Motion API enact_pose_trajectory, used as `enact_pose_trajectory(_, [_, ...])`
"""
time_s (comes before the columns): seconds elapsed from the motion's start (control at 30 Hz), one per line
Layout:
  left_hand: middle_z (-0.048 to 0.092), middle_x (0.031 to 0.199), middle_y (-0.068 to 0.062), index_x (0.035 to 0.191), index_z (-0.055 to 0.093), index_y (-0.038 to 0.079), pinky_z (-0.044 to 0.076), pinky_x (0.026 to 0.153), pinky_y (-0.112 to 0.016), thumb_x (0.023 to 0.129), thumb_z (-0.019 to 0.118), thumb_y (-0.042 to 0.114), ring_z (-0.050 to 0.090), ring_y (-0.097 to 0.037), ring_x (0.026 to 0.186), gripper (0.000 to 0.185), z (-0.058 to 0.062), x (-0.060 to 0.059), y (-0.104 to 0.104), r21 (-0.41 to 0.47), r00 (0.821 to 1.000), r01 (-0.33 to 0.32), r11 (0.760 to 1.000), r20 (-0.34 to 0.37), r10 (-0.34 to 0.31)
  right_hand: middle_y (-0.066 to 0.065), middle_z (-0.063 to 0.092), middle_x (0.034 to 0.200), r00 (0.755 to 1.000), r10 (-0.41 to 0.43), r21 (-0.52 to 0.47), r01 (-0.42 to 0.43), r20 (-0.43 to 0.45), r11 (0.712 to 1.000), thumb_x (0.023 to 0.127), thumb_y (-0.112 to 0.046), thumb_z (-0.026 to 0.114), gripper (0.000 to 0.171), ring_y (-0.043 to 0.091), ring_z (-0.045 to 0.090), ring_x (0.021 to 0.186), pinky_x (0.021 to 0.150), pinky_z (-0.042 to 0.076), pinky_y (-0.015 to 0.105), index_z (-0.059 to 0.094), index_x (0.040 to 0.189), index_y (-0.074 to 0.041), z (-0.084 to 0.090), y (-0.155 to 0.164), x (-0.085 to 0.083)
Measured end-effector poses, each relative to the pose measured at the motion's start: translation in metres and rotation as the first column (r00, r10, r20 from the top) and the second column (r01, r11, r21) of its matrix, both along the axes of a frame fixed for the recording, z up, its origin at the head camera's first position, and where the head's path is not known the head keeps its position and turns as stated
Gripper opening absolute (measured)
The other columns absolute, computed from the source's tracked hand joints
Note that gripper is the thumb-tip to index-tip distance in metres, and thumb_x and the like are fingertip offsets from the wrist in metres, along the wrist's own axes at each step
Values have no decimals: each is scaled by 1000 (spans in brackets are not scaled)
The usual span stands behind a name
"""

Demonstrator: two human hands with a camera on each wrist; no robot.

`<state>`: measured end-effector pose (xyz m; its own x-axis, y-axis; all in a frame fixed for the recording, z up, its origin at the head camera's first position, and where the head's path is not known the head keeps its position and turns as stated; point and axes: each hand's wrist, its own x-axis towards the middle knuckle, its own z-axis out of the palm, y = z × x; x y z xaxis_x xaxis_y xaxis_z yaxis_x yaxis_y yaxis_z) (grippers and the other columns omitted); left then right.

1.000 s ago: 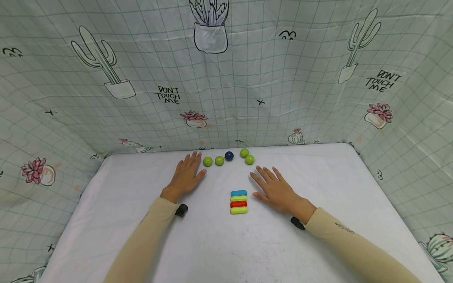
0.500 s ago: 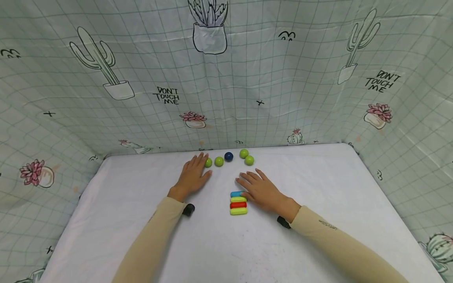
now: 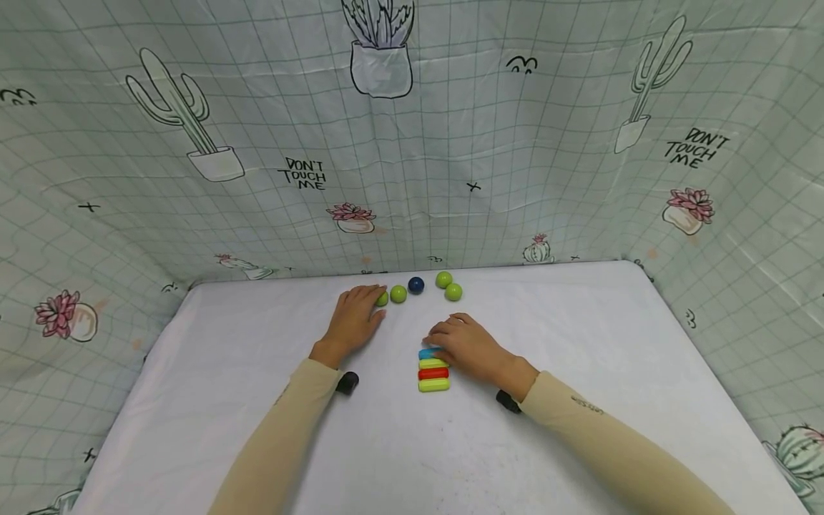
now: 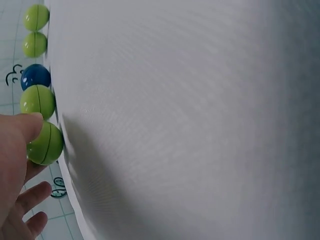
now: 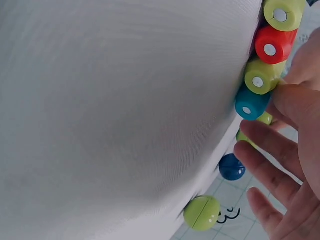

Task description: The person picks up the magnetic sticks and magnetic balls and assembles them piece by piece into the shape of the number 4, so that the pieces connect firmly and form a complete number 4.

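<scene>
Four short bars lie side by side on the white table (image 3: 579, 343): a blue bar (image 3: 428, 353) (image 5: 251, 102) farthest, then a yellow-green bar (image 3: 433, 363), a red bar (image 3: 433, 373) (image 5: 272, 45) and another yellow-green bar (image 3: 434, 385). My right hand (image 3: 434, 337) arches over the blue bar; its thumb (image 5: 295, 100) touches that bar's end while the fingers stay spread, off the bar. My left hand (image 3: 376, 295) lies flat, a fingertip (image 4: 27, 127) resting on the leftmost green ball (image 3: 383, 299) (image 4: 45, 142).
Along the table's far edge sit another green ball (image 3: 398, 293), a dark blue ball (image 3: 415, 285) and two more green balls (image 3: 443, 279) (image 3: 453, 291). A cactus-print cloth (image 3: 450, 143) walls in the back and both sides.
My right hand has slid left from beside the bars and arched over the blue one. My left hand has shifted right until it touches the leftmost green ball.
</scene>
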<state>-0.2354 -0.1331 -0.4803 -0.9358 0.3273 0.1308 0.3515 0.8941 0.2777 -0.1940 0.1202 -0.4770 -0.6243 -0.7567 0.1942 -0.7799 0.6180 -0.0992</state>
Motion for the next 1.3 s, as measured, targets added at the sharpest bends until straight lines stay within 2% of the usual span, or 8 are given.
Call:
enact_pose_trajectory(0.1, [54,128,-3,131,53,14,25,102,-43,91,62,22,41,-23,122,42,0,0,0,34,999,2,999,-50,-1,-6,65,100,1000,13,2,-13,-4,1000,83,-24,70,22,14,56,98,96,36,35,71,105,-18,0,-2,-1])
enact_pose_trajectory(0.27, [62,115,0,122,61,15,29,98,-42,88,66,22,50,-21,110,36,-1,1,-1,49,998,-9,999,-61,12,-7,65,92,1000,31,9,-31,3,999,83,-22,71,18,12,56,91,92,38,34,73,100,-18,0,-6,-3])
enact_pose_trajectory(0.43, [64,112,0,120,63,17,28,98,-41,88,66,25,51,-19,105,33,3,6,-1,31,999,-29,999,-27,30,-8,64,89,999,27,-26,-26,46,999,81,-19,73,17,12,55,88,90,39,34,73,98,-17,2,-9,-6])
enact_pose_trajectory(0.57, [65,108,1,116,65,17,29,97,-42,86,68,25,51,-18,100,31,5,13,-3,39,999,-13,999,-32,14,-8,63,89,998,0,-29,2,59,1000,82,-18,72,18,11,55,89,90,39,33,72,99,-16,2,-11,-9])
enact_pose_trajectory(0.9, [66,104,4,112,67,17,30,94,-40,83,71,26,52,-16,94,31,3,33,-6,94,998,35,995,-64,-29,-6,62,90,998,-61,-100,63,22,993,84,-18,70,16,13,54,87,83,41,32,72,99,-16,3,-21,-16])
enact_pose_trajectory(1.13, [65,106,5,113,66,19,30,94,-41,83,71,28,52,-16,97,32,5,44,-1,112,997,67,991,-56,-61,-5,62,88,999,-45,-155,44,-4,987,82,-16,72,16,15,55,85,79,41,32,72,97,-15,3,-28,-19])
enact_pose_trajectory(1.3, [65,105,6,112,66,19,30,93,-39,83,71,29,52,-14,94,31,5,50,2,115,995,84,990,-66,-77,-5,62,89,999,-39,-163,37,-6,986,83,-17,71,15,15,55,88,81,41,32,72,98,-16,2,-31,-20])
